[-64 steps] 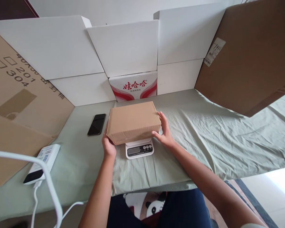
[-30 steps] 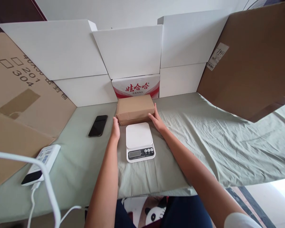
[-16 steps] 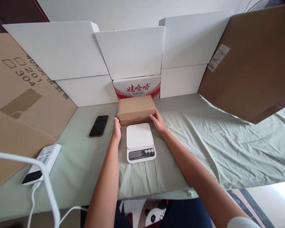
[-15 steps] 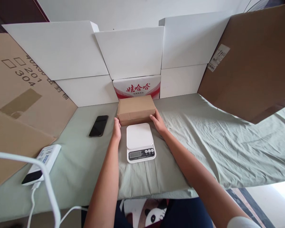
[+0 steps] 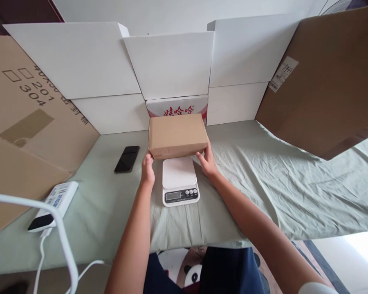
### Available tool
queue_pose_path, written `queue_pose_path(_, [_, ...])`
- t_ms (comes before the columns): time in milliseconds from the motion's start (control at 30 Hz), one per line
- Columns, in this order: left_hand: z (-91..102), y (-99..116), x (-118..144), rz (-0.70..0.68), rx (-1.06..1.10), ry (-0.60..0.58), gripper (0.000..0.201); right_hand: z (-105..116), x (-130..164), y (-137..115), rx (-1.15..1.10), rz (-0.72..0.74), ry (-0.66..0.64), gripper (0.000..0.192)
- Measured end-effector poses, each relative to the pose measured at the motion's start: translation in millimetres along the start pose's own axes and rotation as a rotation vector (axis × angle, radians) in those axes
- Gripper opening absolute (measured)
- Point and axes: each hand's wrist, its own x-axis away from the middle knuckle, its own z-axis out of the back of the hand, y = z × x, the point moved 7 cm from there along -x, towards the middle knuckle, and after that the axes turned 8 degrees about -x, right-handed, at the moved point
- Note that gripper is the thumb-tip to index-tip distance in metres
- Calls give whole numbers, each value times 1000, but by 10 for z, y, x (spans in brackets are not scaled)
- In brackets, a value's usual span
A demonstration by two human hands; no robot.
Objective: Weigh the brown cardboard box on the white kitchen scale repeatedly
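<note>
A closed brown cardboard box (image 5: 177,135) hangs a little above the table, just behind a white kitchen scale (image 5: 179,180). My left hand (image 5: 148,168) grips its near left corner and my right hand (image 5: 206,161) grips its near right corner. The scale's platform is bare, and its display and buttons face me. Both forearms reach forward from the table's front edge.
A black phone (image 5: 127,159) lies left of the box. A white power bank (image 5: 53,200) with a cable sits at the front left. White boxes (image 5: 168,65) and a red-printed carton (image 5: 178,109) line the back; large brown cartons (image 5: 328,77) flank both sides. A wrinkled green cloth (image 5: 279,179) covers the table.
The box was lifted off the scale and set down behind it. Now both hands have raised it again, and it sits higher and closer to me than half a second ago.
</note>
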Motion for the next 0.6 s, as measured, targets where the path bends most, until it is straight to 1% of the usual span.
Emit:
queue_pose_path(133, [124,172,516,-28,-21,2,85,61,325,-207,33,-6,-44,85])
queue_pose_path(233, [234,228,875,-23,-35,-3,85,119,608,-375,37,29,-71,81])
queue_pose_path(300, [283,241,1043,-12,-43,-21,85,148,751,-470,47,43,-84,79])
queue_pose_path(367, [323,243,1142,4,-49,-21,86,158,828,-548,68,46,-93,77])
queue_pose_path(433, [356,237,1178,23,-56,1,88,146,843,-603,87,44,-103,77])
queue_pose_path(600, [373,192,1143,54,-76,15,91,109,796,-598,103,15,-101,79])
